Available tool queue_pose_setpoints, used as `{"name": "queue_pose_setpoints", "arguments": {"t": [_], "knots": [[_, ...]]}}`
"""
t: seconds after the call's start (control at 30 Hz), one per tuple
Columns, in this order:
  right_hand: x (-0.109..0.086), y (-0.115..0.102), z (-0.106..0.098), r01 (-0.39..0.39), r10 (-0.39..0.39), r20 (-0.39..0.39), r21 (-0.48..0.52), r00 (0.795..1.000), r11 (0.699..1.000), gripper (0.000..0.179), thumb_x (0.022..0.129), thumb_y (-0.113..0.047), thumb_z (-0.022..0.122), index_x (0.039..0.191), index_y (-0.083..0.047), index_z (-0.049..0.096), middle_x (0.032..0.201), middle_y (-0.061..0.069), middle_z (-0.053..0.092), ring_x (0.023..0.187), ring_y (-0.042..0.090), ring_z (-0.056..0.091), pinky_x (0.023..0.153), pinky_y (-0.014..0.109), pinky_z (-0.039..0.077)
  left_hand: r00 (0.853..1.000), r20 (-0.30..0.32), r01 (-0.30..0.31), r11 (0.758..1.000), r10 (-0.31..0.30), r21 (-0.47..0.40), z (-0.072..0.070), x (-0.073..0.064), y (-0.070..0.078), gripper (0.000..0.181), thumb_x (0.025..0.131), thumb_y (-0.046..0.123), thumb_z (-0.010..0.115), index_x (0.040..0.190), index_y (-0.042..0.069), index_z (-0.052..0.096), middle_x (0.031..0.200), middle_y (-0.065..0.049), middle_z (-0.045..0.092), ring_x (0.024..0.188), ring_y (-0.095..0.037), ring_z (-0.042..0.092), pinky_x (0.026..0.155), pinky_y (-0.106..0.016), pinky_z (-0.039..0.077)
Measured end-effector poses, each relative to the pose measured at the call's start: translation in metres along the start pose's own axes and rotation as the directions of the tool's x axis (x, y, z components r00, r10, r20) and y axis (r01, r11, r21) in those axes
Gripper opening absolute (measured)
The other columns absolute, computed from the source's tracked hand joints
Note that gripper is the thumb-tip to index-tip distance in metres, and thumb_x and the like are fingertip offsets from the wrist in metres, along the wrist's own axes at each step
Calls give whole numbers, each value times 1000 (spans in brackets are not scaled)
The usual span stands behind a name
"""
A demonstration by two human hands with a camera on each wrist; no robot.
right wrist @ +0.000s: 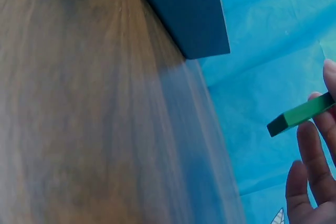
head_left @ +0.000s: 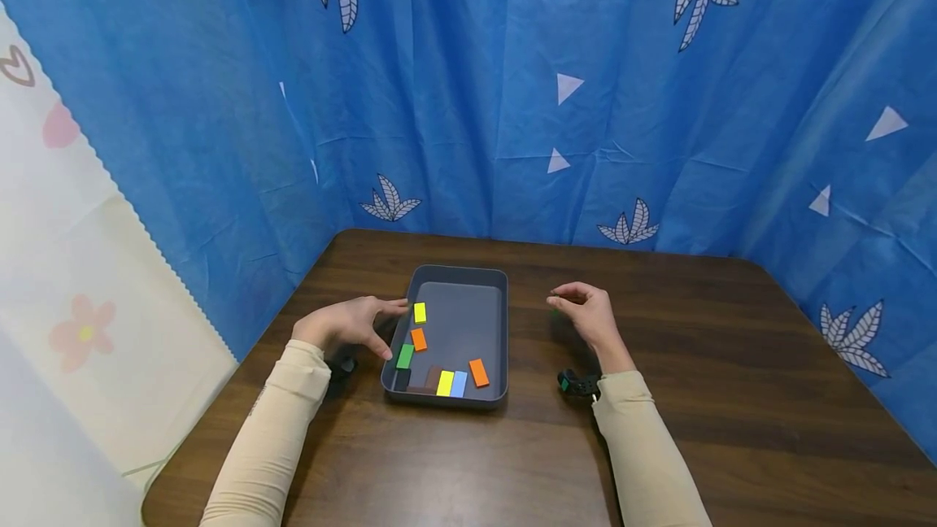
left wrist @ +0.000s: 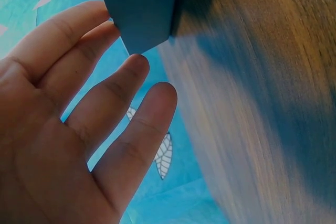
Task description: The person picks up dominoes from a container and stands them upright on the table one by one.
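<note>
Above the wooden table (head_left: 732, 364), right of the dark grey tray (head_left: 468, 315), a green block (right wrist: 304, 113) sits pinched in the fingertips of the right hand (head_left: 590, 318), whose forearm slants in from the lower right. The left hand (head_left: 353, 322) spreads its thumb and extended fingers at the tray's left rim, near coloured blocks (head_left: 445, 383) lying inside.

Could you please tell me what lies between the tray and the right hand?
In the head view, only bare tabletop shows between the tray and the right hand, which holds a green block.
</note>
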State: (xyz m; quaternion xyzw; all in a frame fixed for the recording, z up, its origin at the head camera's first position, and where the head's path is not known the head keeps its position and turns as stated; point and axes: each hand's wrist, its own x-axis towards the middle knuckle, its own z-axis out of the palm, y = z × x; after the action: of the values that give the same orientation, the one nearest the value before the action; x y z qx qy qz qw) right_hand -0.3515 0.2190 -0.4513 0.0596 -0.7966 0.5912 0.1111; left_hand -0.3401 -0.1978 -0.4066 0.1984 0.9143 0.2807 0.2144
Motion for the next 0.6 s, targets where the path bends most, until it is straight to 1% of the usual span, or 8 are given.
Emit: {"name": "queue_pose_setpoints", "arguments": {"t": [0.13,0.23,0.27,0.33,0.43,0.5,0.53,0.6], "knots": [[1,6,-1,-15,16,-16,45,1000,999,29,88,-11,76,111,7,70,93,-4,72,79,2,65,72,16,55,1000,-1,4,1000,-4,-6,0,1,0,92,72,19,90,152,12,45,166,-5,29,152,-40,23,116,-59,34],[2,9,-1,-17,19,-32,47,999,999,31,88,-11,77,113,7,70,93,-5,72,80,2,64,72,15,55,1000,-1,14,1000,-14,-26,1,1,-1,92,72,18,90,152,12,45,166,-4,29,152,-40,22,116,-60,34],[2,9,-1,-16,18,-39,41,999,999,31,88,-11,77,113,6,70,95,-3,72,80,2,64,72,15,55,1000,-2,16,999,-16,-31,1,1,-1,92,72,18,90,152,12,45,166,-4,29,152,-40,22,116,-60,34],[2,9,-1,-24,26,-43,35,999,999,32,88,-10,76,115,7,70,102,9,73,81,1,63,72,15,54,1000,-3,19,999,-19,-41,2,1,-1,92,72,17,90,152,12,45,166,-4,29,152,-40,22,116,-60,33],[1,11,-2,-44,44,-45,13,998,999,33,88,-11,76,116,6,70,109,18,72,82,1,62,72,14,53,1000,-5,17,999,-17,-45,2,1,-1,91,72,17,90,151,12,45,166,-4,29,152,-39,23,116,-60,33],[1,13,-3,-52,52,-42,1,998,999,33,88,-12,76,116,5,70,112,20,71,83,0,62,73,14,52,1000,-6,19,999,-19,-49,2,0,-1,91,72,17,90,151,12,45,166,-4,29,152,-39,23,116,-60,33],[1,14,-3,-53,53,-45,-5,998,999,34,88,-14,77,116,4,71,111,17,72,83,0,62,73,14,53,1000,-6,21,998,-21,-53,2,0,-1,91,72,17,90,151,12,45,166,-4,29,152,-39,23,116,-60,33],[1,17,-4,-59,58,-44,-22,997,998,33,88,-14,77,116,3,71,111,16,72,84,1,62,74,15,53,1000,-6,25,998,-25,-56,2,-1,0,91,72,17,90,152,12,45,166,-4,29,152,-39,23,116,-61,33]]}}
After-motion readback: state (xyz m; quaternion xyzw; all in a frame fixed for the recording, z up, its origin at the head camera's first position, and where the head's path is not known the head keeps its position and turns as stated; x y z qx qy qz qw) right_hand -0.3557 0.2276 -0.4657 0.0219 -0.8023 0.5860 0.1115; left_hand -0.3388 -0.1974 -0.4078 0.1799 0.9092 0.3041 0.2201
